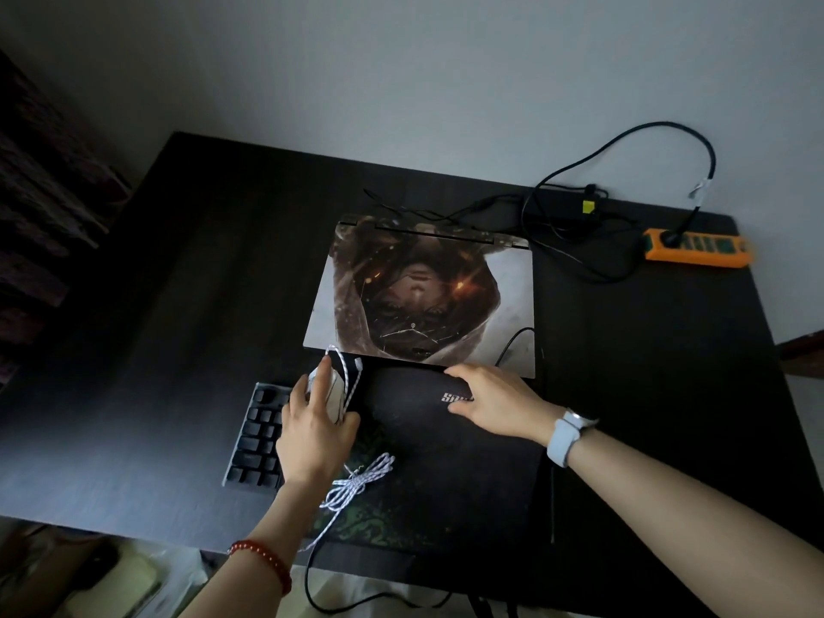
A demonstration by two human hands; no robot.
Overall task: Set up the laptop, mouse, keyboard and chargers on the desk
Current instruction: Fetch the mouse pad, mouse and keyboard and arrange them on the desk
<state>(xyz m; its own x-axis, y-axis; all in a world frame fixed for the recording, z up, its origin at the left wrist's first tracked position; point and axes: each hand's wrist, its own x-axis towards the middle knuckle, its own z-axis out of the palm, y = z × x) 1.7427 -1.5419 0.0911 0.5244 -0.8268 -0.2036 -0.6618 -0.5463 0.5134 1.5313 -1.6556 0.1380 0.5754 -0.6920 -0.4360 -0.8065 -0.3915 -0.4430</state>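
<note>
Mouse (332,394) sits inside left hand's (312,432) grip, above keyboard (256,437).

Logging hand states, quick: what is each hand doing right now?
Left hand: grips the mouse.
Right hand: open, fingers resting on the mouse pad.

mouse pad (446,443) lettering: white slanted letters near its far edge, starting "Sp", the rest hidden under the right hand (495,405)
</note>
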